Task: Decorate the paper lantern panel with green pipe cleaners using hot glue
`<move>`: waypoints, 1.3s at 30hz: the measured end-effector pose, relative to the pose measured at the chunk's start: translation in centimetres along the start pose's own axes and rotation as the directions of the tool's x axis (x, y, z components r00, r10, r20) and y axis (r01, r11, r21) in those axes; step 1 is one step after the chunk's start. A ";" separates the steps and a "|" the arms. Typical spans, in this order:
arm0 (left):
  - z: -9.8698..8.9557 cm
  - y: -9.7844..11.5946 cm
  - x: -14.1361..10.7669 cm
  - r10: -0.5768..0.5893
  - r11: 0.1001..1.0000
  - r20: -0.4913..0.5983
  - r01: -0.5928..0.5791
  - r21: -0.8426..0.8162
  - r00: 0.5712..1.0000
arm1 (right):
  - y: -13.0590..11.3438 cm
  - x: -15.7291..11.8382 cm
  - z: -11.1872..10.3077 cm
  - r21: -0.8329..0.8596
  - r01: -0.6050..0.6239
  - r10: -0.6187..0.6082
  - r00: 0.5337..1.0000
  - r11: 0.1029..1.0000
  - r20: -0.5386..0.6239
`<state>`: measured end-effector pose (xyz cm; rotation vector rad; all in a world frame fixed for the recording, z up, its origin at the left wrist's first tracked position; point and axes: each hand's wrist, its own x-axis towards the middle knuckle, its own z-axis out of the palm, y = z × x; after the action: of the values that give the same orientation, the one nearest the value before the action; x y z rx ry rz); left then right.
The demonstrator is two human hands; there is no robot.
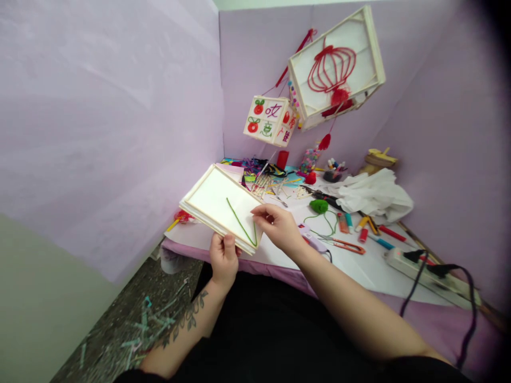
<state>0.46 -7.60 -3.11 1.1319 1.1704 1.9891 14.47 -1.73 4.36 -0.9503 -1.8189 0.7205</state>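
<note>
My left hand (224, 258) grips the lower edge of a white panel with a pale wooden stick frame (213, 192), which is tilted above the table's front edge. More framed layers show beneath the top one. Across the panel's white face lies a green yarn strand (239, 219), bent into a V near the lower corner. My right hand (275, 223) pinches at the short arm of that V, thumb and forefinger close together over the panel. Its grip on the strand is partly hidden by the fingers.
A green yarn ball (319, 206), orange-handled scissors (345, 245), a glue gun (311, 238) and crumpled white cloth (371, 194) lie on the table. A power strip (435, 277) sits at the right. Two decorated lanterns, one small (265, 119) and one large (369, 53), hang above.
</note>
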 end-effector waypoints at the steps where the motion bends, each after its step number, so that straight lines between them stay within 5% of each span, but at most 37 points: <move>1: 0.0 0.0 0.0 -0.005 1.000 -0.003 0.005 -0.002 1.000 | -0.1 0.1 0.1 0.019 0.000 0.000 1.000 1.000 -0.005; 20: 0.1 0.1 -0.3 -0.007 1.000 0.008 0.007 0.000 1.000 | -0.3 0.2 0.7 0.062 0.013 -0.012 1.000 0.998 -0.016; 33: 0.1 0.1 -0.3 0.018 1.000 0.008 -0.018 -0.001 1.000 | 0.3 1.2 0.8 0.062 0.051 -0.042 0.990 0.997 -0.132; 39: 0.1 0.2 -0.2 0.027 1.000 -0.015 -0.027 -0.013 1.000 | -0.2 -0.8 0.1 0.098 0.107 -0.090 0.983 0.989 -0.162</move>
<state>0.66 -7.74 -2.99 1.1336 1.1540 2.0259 14.50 -2.50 4.15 -0.8177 -1.6606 0.6554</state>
